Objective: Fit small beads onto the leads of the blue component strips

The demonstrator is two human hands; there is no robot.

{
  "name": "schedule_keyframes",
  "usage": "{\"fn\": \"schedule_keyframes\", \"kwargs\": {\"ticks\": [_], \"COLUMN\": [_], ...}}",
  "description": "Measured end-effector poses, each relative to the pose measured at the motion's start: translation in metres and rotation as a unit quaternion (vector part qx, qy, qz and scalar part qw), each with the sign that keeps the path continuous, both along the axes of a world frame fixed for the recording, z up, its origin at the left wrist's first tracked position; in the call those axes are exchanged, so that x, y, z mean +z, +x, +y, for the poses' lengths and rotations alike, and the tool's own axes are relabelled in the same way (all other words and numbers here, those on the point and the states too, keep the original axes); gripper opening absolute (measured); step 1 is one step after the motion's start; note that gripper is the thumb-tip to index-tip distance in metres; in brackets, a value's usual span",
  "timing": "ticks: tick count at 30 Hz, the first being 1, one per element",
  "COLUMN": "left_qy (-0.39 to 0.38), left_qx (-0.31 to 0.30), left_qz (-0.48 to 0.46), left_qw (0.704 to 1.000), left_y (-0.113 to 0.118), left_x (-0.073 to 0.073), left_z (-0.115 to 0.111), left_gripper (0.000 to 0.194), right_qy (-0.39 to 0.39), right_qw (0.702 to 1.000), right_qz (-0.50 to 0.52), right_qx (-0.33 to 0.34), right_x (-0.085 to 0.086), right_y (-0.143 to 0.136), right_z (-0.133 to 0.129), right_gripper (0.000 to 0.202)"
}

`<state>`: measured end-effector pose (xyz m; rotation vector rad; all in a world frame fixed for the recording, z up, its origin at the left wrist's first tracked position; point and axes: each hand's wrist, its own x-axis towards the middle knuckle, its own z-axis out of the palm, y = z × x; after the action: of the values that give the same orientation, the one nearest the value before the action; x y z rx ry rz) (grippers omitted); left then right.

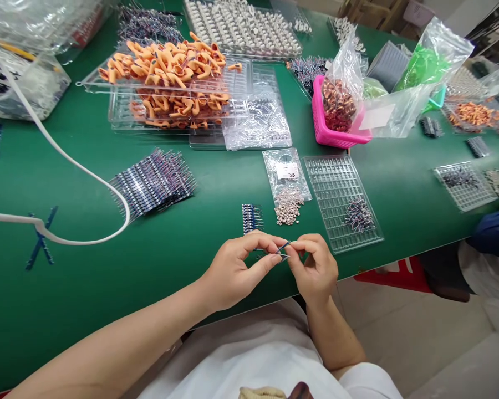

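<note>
1. The left hand (235,271) has its thumb and fingertips closed on a small blue part (283,247), with thin metal leads showing just below the fingertips.
2. The right hand (315,266) pinches at the right end of that same part, so it sits between the two hands, above the near side of the green table (216,183) (the finer detail there is too small to tell).
3. Just beyond the left hand lies a short row of blue strips (253,216) with pins pointing right, its near end hidden by the fingers.
4. Farther on, a heap of small pale discs (289,208) lies at the near end of a clear labelled bag (280,162).
5. To the right, a clear gridded tray (330,188) carries a pile of leaded parts (360,215) toward its near right.
6. Well left is a layered bundle of blue strips (156,183); farther left, a white cable (72,152) runs across two crossed blue strips (39,244).
7. On the far side, orange pieces (178,61) are heaped on stacked clear trays, left of a pink basket (332,137).
</note>
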<state>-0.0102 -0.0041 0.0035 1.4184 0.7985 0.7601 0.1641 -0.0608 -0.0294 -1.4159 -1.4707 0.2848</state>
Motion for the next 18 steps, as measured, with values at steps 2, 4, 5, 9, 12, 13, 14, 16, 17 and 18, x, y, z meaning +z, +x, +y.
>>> {"fn": "schedule_keyframes", "kwargs": {"ticks": [2,4,5,9,12,13,14,16,17,18], "left_qy": [0.067,0.136,0.165,0.240,0.269,0.276,0.284,0.299,0.307,0.314], "left_qx": [0.004,0.007,0.006,0.001,-0.005,-0.007,-0.008,-0.012,-0.014,-0.017], "left_qz": [0.013,0.021,0.021,0.018,0.016,0.016,0.015,0.017,0.019,0.021], "left_qw": [0.998,0.991,0.986,0.971,0.963,0.961,0.959,0.954,0.951,0.949], "left_y": [0.000,0.000,0.001,0.003,0.004,0.004,0.004,0.004,0.004,0.004], "left_x": [0.000,-0.001,-0.002,-0.007,-0.008,-0.009,-0.009,-0.010,-0.010,-0.011], "left_z": [0.000,0.000,0.000,-0.002,-0.003,-0.003,-0.003,-0.003,-0.003,-0.003], "left_gripper": [0.005,0.007,0.008,0.014,0.017,0.017,0.018,0.019,0.020,0.021], "right_qy": [-0.037,-0.071,-0.087,-0.139,-0.154,-0.157,-0.159,-0.162,-0.162,-0.162], "right_qw": [0.998,0.993,0.989,0.968,0.950,0.944,0.938,0.928,0.924,0.921], "right_qz": [0.046,0.095,0.119,0.205,0.268,0.286,0.302,0.327,0.338,0.345], "right_qx": [0.007,0.018,0.023,0.034,0.046,0.052,0.058,0.071,0.077,0.082], "right_x": [0.000,0.000,0.000,-0.001,-0.001,-0.002,-0.002,-0.004,-0.005,-0.006], "right_y": [0.001,0.002,0.003,0.006,0.007,0.007,0.007,0.008,0.009,0.009], "right_z": [0.001,0.001,0.001,0.002,0.004,0.004,0.004,0.005,0.005,0.005], "right_gripper": [0.005,0.007,0.008,0.013,0.015,0.015,0.014,0.013,0.012,0.012]}}
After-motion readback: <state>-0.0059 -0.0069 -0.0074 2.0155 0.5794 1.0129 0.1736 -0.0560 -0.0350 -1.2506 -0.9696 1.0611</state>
